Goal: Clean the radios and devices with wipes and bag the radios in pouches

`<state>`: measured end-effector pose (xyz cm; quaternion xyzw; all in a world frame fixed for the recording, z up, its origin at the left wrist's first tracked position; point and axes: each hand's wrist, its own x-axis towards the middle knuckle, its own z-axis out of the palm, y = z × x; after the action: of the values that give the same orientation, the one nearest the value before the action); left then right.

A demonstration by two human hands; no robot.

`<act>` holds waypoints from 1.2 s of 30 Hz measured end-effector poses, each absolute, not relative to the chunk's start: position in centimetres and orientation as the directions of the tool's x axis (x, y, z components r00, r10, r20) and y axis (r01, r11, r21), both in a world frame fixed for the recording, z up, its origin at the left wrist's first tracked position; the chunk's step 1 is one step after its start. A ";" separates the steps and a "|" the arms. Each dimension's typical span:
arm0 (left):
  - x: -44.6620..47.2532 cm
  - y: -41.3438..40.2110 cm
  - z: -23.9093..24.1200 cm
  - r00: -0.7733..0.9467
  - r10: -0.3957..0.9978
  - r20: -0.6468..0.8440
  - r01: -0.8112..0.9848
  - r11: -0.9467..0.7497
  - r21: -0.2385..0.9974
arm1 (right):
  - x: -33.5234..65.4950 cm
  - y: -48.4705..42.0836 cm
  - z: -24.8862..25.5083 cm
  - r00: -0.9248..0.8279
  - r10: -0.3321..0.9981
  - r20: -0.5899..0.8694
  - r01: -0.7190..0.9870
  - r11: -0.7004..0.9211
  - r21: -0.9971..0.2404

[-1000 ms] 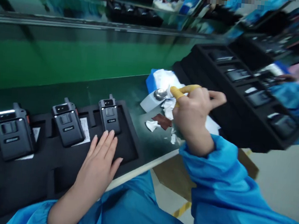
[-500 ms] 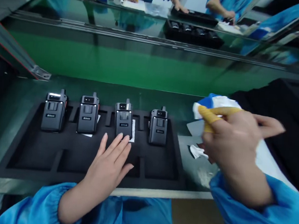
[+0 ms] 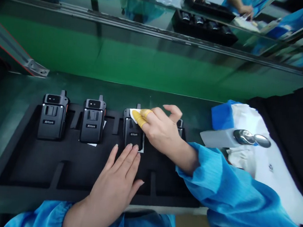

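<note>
A black foam tray (image 3: 36, 168) lies in front of me with black Riton devices standing in its upper slots. My left hand (image 3: 117, 179) lies flat on the tray with fingers spread, its fingertips at the foot of the third device (image 3: 132, 135). My right hand (image 3: 159, 128), with yellow finger cots, pinches a small white wipe (image 3: 134, 114) against the top of that third device. A fourth device (image 3: 179, 125) is mostly hidden behind my right hand. The first device (image 3: 51, 116) and the second device (image 3: 92, 120) stand to the left, untouched.
To the right a blue-and-white box (image 3: 222, 116) with white cloths and a grey dispenser with a metal top (image 3: 245, 137) sit on the green bench. A green conveyor belt (image 3: 119, 58) runs behind. Other people's hands work at trays across the line.
My right hand moved left from the cloths and dispenser to the third device, now with a white wipe in its fingers. My left hand stayed on the tray. My view swung left.
</note>
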<state>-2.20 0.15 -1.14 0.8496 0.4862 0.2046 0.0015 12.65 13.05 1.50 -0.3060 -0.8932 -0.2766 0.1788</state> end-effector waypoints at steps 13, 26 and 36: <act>-2.2 0.1 -1.3 0.441 0.829 0.345 0.823 -0.526 0.214 | 11.4 13.1 1.4 -0.708 0.483 0.514 0.692 0.620 0.370; -2.4 0.0 -0.9 0.426 0.844 0.325 0.802 -0.519 0.297 | 13.2 8.1 1.1 -0.681 0.546 0.488 0.715 0.640 0.282; -2.3 0.0 -1.2 0.420 0.845 0.331 0.814 -0.512 0.274 | 15.1 7.6 1.0 -0.688 0.604 0.403 0.725 0.603 0.334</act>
<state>-2.33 -0.02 -1.22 0.8419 0.4925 0.2176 0.0355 15.06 7.56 0.99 -0.3747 -0.8864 -0.2413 0.1250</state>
